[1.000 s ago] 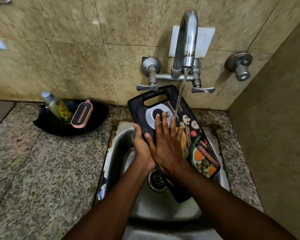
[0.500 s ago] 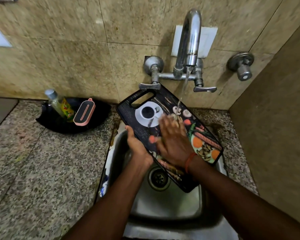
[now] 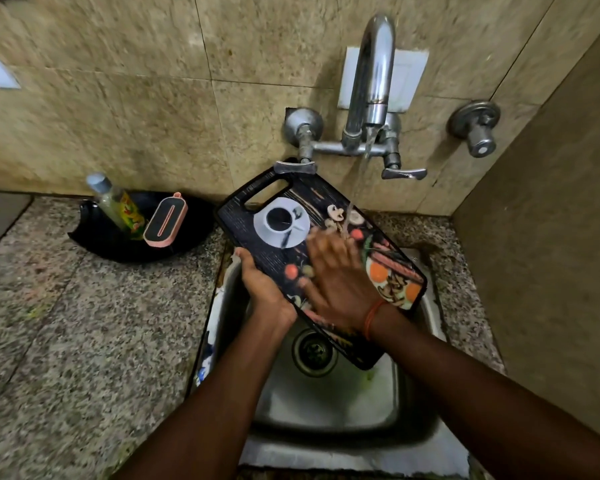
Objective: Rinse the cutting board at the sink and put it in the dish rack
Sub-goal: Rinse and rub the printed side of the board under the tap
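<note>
Rinsing is under way, racking not begun: the left hand (image 3: 262, 287) clamps the board's (image 3: 284, 216) left edge over the sink (image 3: 420, 420), the right hand (image 3: 340, 282) lies flat on its face just below the stream (image 3: 361, 174), holding nothing; no rack shows.

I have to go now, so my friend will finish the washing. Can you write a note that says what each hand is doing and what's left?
Left hand: grips the left edge of the cutting board, holding it tilted over the sink.
Right hand: flat on the board's printed face, blurred, not gripping anything.
Tap: running; the stream lands on the board near the right hand's fingertips.
Done: the board is under the water, rinse under way.
Left: finish the rinse, probably turn the tap off, then put the board in the dish rack. No rack is in view.
</note>
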